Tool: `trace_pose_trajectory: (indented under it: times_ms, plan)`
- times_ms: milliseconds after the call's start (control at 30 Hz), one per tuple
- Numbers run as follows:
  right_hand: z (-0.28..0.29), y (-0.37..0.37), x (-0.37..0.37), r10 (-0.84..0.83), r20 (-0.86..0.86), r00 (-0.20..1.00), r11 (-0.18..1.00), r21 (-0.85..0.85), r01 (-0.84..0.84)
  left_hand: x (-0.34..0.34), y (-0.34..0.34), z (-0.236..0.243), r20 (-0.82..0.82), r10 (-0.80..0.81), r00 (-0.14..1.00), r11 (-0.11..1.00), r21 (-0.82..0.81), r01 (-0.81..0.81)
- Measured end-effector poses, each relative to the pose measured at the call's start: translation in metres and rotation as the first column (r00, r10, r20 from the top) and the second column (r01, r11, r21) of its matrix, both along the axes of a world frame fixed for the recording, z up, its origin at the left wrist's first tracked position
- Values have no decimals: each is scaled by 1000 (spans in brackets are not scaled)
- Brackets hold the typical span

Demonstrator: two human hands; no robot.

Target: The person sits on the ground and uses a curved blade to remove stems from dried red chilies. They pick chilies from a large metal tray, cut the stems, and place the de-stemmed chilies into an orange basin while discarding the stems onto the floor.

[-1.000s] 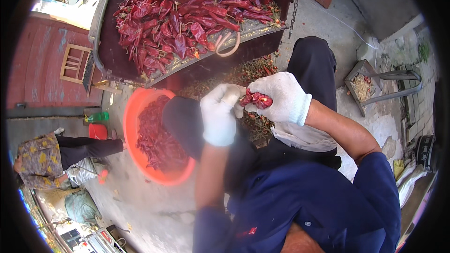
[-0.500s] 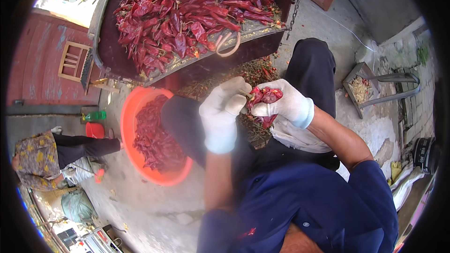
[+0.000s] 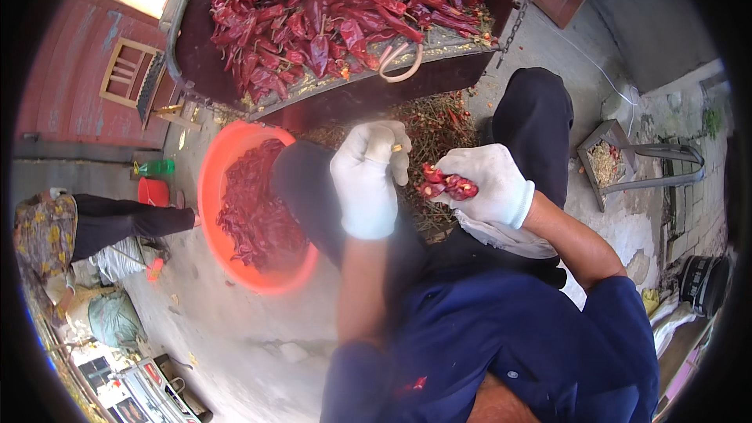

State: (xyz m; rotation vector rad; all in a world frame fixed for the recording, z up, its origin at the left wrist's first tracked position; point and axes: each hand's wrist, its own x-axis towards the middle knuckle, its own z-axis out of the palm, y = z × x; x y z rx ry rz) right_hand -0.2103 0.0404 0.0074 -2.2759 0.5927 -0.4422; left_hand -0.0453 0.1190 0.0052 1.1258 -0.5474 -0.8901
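Observation:
My right hand [image 3: 487, 182], in a white knit glove, is closed round a few dried red chili peppers [image 3: 453, 186]. Their ends, showing pale openings, stick out toward my left hand. My left hand [image 3: 366, 180], gloved the same way, is pinched with its fingertips curled in. A small yellowish chili stem [image 3: 397, 148] shows at those fingertips. A short gap separates the two hands. Below them, a heap of stems and bits [image 3: 439, 125] covers the ground between my knees.
A dark metal cart bed [image 3: 368, 94] full of dried red chilies stands in front. An orange basin [image 3: 210, 188] of chilies sits by my left knee. At right is a scoop-like box [image 3: 601, 131] with a looped handle. Another person [image 3: 117, 223] is at far left, near a red bucket [image 3: 153, 192].
My left hand has drawn away from the chilies in my right hand, pulling a stem bit with it. The right hand has turned so the chili ends show. The view has shifted slightly.

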Motion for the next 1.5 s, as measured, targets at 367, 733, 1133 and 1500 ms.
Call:
trace_pose_trajectory:
  times_ms: [367, 733, 1133, 1500]
  plan:
    - [73, 26, 122, -253, 506, 825, 762, 630, -152, 1, 2, -81, 519, -32, 854, 957, 261, -123]
    - [21, 19, 149, 69, 374, 925, 992, -125, -23, 38, 9, -106, 578, -148, 803, 950, 308, -46]
    - [-49, -158, 110, -577, -46, 816, 727, -485, 486, 41, -3, -88, 457, -58, 887, 941, 321, -104]
    - [14, -129, 84, -497, 28, 867, 644, 682, 347, 50, -9, -49, 847, 157, 508, 971, -38, -237]
